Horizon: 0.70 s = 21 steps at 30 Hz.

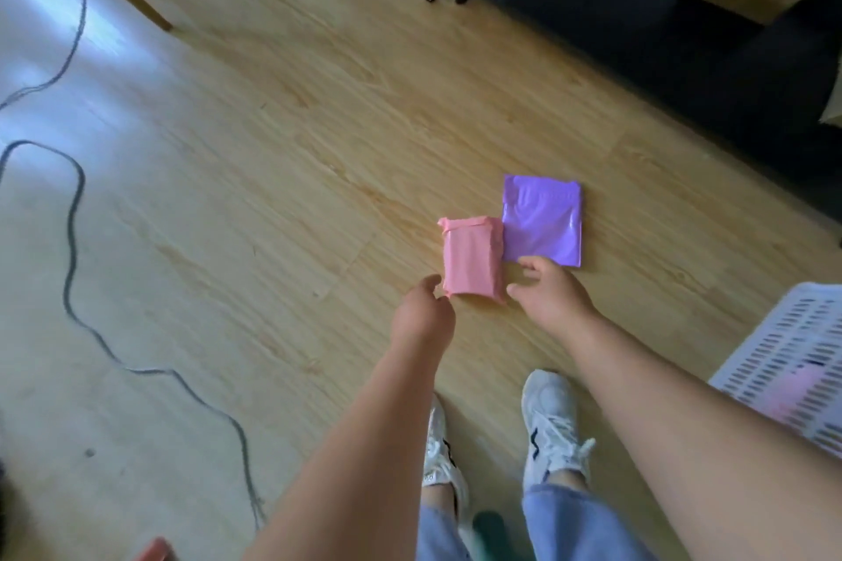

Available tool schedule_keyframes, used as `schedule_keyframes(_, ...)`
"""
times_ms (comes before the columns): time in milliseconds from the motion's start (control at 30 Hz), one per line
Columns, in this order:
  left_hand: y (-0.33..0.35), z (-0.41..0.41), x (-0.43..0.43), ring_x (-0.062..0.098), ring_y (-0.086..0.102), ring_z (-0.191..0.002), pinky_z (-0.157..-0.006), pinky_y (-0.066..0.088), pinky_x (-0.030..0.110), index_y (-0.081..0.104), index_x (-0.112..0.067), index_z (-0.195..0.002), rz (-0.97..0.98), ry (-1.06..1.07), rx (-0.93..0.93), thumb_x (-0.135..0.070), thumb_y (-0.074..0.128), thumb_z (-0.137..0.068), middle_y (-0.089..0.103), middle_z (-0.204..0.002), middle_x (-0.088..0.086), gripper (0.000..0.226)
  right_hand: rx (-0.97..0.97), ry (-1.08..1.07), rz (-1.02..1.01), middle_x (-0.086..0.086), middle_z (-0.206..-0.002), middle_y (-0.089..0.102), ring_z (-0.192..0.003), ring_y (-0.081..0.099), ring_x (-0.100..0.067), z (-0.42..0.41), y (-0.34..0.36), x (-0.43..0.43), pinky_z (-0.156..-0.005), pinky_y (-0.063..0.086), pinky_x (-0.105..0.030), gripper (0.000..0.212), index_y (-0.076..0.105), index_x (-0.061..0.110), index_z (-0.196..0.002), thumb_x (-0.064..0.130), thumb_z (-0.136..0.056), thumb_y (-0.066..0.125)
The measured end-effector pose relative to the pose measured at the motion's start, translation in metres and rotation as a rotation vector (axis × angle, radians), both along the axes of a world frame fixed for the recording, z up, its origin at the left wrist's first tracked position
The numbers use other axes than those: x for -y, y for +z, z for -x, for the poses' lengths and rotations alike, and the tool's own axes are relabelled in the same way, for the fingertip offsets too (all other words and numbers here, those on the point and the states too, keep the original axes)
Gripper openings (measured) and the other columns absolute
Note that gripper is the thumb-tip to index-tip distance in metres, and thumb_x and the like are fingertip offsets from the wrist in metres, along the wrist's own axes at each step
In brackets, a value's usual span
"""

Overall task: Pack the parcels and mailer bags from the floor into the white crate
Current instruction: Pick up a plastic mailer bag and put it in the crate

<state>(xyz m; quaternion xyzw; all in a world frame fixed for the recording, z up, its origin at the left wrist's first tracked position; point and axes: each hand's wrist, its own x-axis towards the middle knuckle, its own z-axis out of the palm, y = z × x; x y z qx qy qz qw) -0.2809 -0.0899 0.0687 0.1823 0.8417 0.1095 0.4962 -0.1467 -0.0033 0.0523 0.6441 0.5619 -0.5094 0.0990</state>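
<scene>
Both forearms fill the near view, reaching down past two white shoes (553,424). Just ahead of the left hand (421,314) lies the pink parcel (471,260); its curled fingertips touch the near left corner, nothing gripped yet. Beside it the right hand (549,294) is spread open, thumb by the parcel's near right corner, fingers brushing the purple mailer (542,221) just beyond. Further right stands the crate (783,360), something pink already inside. Two items seem left on the floor.

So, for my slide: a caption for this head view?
Both hands reach for a pink parcel beside a purple bag.
</scene>
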Motion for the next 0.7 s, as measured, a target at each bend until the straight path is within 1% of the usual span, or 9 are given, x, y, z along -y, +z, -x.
schedule_keyframes(67, -0.026, 0.004, -0.008, 0.026, 0.056, -0.119, -0.09, 0.044, 0.025, 0.042, -0.02, -0.144, 0.017, -0.001, 0.022, -0.011, 0.042, -0.096, 0.052, -0.141, 0.006, 0.048, 0.015, -0.012, 0.017, -0.006, -0.141, 0.053, -0.127, 0.052, -0.023, 0.003, -0.028, 0.002, -0.105, 0.041, -0.036, 0.056, 0.047, 0.015, -0.141, 0.014, -0.087, 0.063)
schedule_keyframes(133, -0.06, 0.001, -0.014, 0.028, 0.056, -0.119, -0.095, 0.047, 0.03, 0.041, -0.02, -0.144, 0.011, -0.001, 0.054, -0.01, 0.042, -0.095, 0.052, -0.141, 0.008, 0.05, 0.034, -0.018, 0.035, -0.008, -0.143, 0.052, -0.129, 0.051, -0.025, 0.004, -0.065, 0.001, -0.107, 0.04, -0.037, 0.059, 0.045, 0.016, -0.143, 0.015, -0.086, 0.063)
schedule_keyframes(233, -0.114, 0.002, -0.021, 0.033, 0.058, -0.115, -0.093, 0.05, 0.037, 0.034, -0.021, -0.148, 0.042, -0.019, 0.07, -0.011, 0.041, -0.094, 0.056, -0.135, 0.013, 0.055, 0.063, -0.019, 0.06, -0.01, -0.146, 0.048, -0.132, 0.048, -0.027, 0.007, -0.117, -0.002, -0.108, 0.039, -0.039, 0.063, 0.041, 0.016, -0.146, 0.016, -0.087, 0.062)
schedule_keyframes(300, -0.15, 0.002, -0.027, 0.033, 0.058, -0.114, -0.087, 0.048, 0.031, 0.034, -0.018, -0.147, 0.049, -0.049, 0.061, -0.011, 0.041, -0.094, 0.057, -0.133, 0.013, 0.054, 0.076, -0.009, 0.078, -0.008, -0.149, 0.045, -0.133, 0.046, -0.026, 0.006, -0.153, -0.005, -0.109, 0.038, -0.036, 0.064, 0.037, 0.02, -0.148, 0.017, -0.088, 0.06)
schedule_keyframes(367, -0.173, 0.004, -0.033, 0.031, 0.056, -0.115, -0.08, 0.041, 0.027, 0.037, -0.015, -0.144, 0.05, -0.066, 0.049, -0.012, 0.041, -0.096, 0.056, -0.133, 0.012, 0.049, 0.077, 0.012, 0.105, -0.007, -0.15, 0.043, -0.133, 0.046, -0.026, 0.007, -0.178, -0.008, -0.107, 0.038, -0.032, 0.066, 0.032, 0.024, -0.151, 0.018, -0.09, 0.058)
schedule_keyframes(433, -0.195, 0.003, -0.037, 0.031, 0.053, -0.119, -0.085, 0.041, 0.029, 0.039, -0.011, -0.141, 0.075, -0.099, 0.054, -0.014, 0.041, -0.097, 0.053, -0.135, 0.015, 0.044, 0.079, 0.002, 0.141, -0.007, -0.149, 0.044, -0.131, 0.048, -0.026, 0.007, -0.204, -0.008, -0.106, 0.039, -0.031, 0.069, 0.029, 0.024, -0.152, 0.02, -0.09, 0.058)
schedule_keyframes(533, -0.221, -0.001, -0.038, 0.033, 0.056, -0.114, -0.088, 0.043, 0.032, 0.047, -0.004, -0.129, 0.095, -0.125, 0.102, -0.011, 0.045, -0.095, 0.057, -0.127, 0.019, 0.035, 0.036, 0.014, 0.213, -0.006, -0.145, 0.049, -0.128, 0.052, -0.026, 0.008, -0.234, -0.001, -0.107, 0.041, -0.038, 0.07, 0.035, 0.021, -0.149, 0.023, -0.085, 0.062)
schedule_keyframes(600, -0.225, -0.005, -0.037, 0.034, 0.057, -0.112, -0.091, 0.045, 0.035, 0.05, -0.002, -0.126, 0.091, -0.096, 0.127, -0.009, 0.048, -0.091, 0.06, -0.123, 0.021, 0.036, 0.005, -0.007, 0.243, -0.003, -0.141, 0.054, -0.124, 0.055, -0.023, 0.003, -0.253, 0.004, -0.105, 0.044, -0.039, 0.071, 0.039, 0.025, -0.147, 0.027, -0.079, 0.062)
schedule_keyframes(700, -0.213, -0.006, -0.033, 0.033, 0.06, -0.11, -0.094, 0.049, 0.041, 0.047, -0.009, -0.135, 0.052, -0.041, 0.116, -0.011, 0.052, -0.086, 0.064, -0.122, 0.014, 0.049, -0.056, -0.086, 0.204, -0.001, -0.133, 0.061, -0.118, 0.059, -0.024, -0.003, -0.246, 0.006, -0.101, 0.048, -0.04, 0.077, 0.044, 0.027, -0.142, 0.025, -0.067, 0.057)
